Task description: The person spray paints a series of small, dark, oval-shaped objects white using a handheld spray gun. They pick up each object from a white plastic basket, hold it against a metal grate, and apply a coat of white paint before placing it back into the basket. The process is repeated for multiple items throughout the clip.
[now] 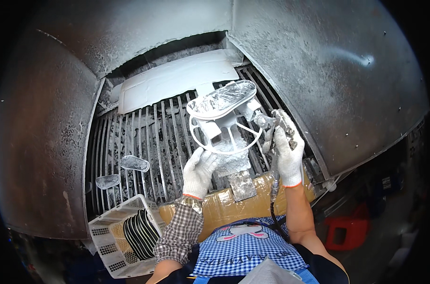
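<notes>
A sole-shaped piece (222,100) with a pale rim and crinkled, shiny silvery upper face rests on supports above a white spoked turntable wheel (233,136). At the wheel's near left rim is my left hand (199,172), in a white knit glove, its fingers stretched out and touching the rim. My gloved right hand (289,156) is closed round a spray gun (277,128) caked with grey-white residue. The gun's front end is close to the right side of the wheel and points toward the piece. A dark hose (273,208) hangs from the gun.
Metal booth walls (361,94) enclose a slatted grate (165,142). A white-coated board (179,78) lies at the back. Two small oval pieces (135,163) lie on the left slats. A white plastic basket (100,230) holding several dark, pale-edged soles (141,234) stands near left. Brown taped cardboard (215,208) covers the front edge.
</notes>
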A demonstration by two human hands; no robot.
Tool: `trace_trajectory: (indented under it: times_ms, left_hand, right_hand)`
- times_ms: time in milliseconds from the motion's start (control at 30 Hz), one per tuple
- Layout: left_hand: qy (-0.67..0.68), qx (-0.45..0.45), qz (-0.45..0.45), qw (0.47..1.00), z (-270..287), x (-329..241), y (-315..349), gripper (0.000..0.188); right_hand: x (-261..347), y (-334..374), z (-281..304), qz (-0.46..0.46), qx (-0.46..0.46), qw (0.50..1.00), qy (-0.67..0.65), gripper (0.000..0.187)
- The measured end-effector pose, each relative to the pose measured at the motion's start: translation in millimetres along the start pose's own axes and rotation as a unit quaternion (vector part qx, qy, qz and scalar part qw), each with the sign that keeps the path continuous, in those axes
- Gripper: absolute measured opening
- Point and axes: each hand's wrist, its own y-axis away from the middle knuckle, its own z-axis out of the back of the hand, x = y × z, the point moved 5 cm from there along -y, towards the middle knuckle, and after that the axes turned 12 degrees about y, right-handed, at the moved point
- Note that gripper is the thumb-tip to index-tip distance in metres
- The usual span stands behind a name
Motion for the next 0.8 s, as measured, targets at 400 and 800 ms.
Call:
trace_trajectory:
  times_ms: [400, 800]
  left_hand:
    - [-0.002, -0.021, -0.053, 0.998, -13, -25, -3, 0.041]
    - [-0.003, -0.023, -0.083, 0.996, 0, -41, -18, 0.053]
  right_hand:
    - [6, 9, 20, 0.040, -0.082, 0.995, 0.045, 0.054]
    - [-6, 18, -10, -0.007, 0.020, 1.000, -0.014, 0.056]
